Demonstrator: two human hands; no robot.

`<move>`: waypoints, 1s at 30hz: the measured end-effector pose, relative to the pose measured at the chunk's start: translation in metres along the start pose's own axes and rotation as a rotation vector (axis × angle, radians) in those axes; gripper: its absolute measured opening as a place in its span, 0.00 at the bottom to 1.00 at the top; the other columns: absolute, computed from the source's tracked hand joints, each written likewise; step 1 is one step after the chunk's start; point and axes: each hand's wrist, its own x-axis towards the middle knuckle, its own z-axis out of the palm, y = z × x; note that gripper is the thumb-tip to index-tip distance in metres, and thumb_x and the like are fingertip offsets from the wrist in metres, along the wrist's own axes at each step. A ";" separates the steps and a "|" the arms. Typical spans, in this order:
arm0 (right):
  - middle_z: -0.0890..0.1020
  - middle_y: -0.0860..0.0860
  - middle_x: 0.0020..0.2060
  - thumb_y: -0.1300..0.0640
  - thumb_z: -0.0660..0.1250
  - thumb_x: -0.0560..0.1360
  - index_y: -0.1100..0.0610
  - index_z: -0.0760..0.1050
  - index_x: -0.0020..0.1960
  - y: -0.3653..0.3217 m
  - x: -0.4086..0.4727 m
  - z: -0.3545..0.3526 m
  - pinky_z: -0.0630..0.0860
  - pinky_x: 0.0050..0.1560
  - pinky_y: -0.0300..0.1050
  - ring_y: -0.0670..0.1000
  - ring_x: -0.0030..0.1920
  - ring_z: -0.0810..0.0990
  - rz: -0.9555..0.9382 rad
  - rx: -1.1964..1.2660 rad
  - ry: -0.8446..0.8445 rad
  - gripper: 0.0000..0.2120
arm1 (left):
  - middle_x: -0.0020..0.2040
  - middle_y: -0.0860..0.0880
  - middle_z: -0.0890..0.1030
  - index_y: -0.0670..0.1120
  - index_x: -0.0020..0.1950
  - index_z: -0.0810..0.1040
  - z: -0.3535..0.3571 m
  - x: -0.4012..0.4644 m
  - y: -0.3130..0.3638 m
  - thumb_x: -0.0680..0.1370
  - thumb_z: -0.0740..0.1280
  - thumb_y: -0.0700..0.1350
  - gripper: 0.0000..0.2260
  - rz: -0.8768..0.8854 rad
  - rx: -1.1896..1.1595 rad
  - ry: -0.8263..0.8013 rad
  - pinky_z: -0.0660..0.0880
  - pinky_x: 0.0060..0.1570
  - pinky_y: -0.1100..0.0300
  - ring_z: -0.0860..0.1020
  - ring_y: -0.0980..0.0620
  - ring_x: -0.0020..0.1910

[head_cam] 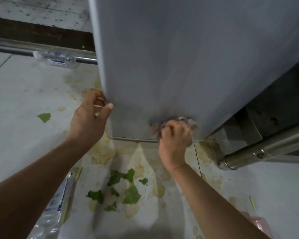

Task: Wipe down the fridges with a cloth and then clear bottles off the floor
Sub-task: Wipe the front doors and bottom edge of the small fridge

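The right hand [175,135] clenches a crumpled, mottled pinkish-grey cloth [188,122], pressing it low on the pale grey fridge [179,57] front, just above the bottom edge. The left hand [90,116] curls its fingers [97,97] round the fridge's lower left corner. One clear plastic bottle [56,58] lies on the stained floor [24,94] by the wall; another bottle [57,206] lies near green leaf scraps [129,194].

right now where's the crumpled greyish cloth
In the head view, the crumpled greyish cloth is gripped in the right hand, pressed against the bottom of the grey fridge front.
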 end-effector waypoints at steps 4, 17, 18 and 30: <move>0.77 0.54 0.44 0.64 0.64 0.73 0.58 0.77 0.40 0.015 -0.005 -0.005 0.63 0.45 0.48 0.56 0.45 0.72 -0.206 -0.012 -0.221 0.05 | 0.46 0.54 0.77 0.50 0.52 0.68 -0.005 0.003 -0.003 0.78 0.64 0.48 0.06 -0.009 -0.025 -0.034 0.71 0.46 0.56 0.77 0.51 0.45; 0.73 0.51 0.48 0.63 0.65 0.75 0.53 0.71 0.50 -0.019 0.028 0.010 0.67 0.40 0.48 0.54 0.42 0.69 -0.522 -0.042 0.012 0.07 | 0.52 0.56 0.79 0.55 0.56 0.74 -0.002 -0.007 -0.028 0.78 0.60 0.36 0.15 -0.142 -0.252 -0.132 0.71 0.48 0.61 0.78 0.57 0.50; 0.75 0.51 0.48 0.62 0.66 0.74 0.54 0.70 0.50 -0.017 0.021 0.014 0.68 0.38 0.48 0.53 0.43 0.70 -0.648 -0.061 -0.090 0.08 | 0.54 0.56 0.79 0.56 0.57 0.74 -0.003 -0.008 -0.029 0.78 0.60 0.36 0.16 -0.145 -0.261 -0.146 0.73 0.49 0.61 0.79 0.57 0.52; 0.75 0.50 0.48 0.66 0.70 0.73 0.53 0.75 0.46 -0.054 0.074 0.003 0.69 0.45 0.49 0.54 0.45 0.72 -0.453 0.021 0.176 0.09 | 0.54 0.54 0.79 0.51 0.59 0.76 -0.036 -0.022 -0.054 0.77 0.63 0.34 0.15 -0.185 -0.134 -0.166 0.74 0.54 0.61 0.78 0.59 0.47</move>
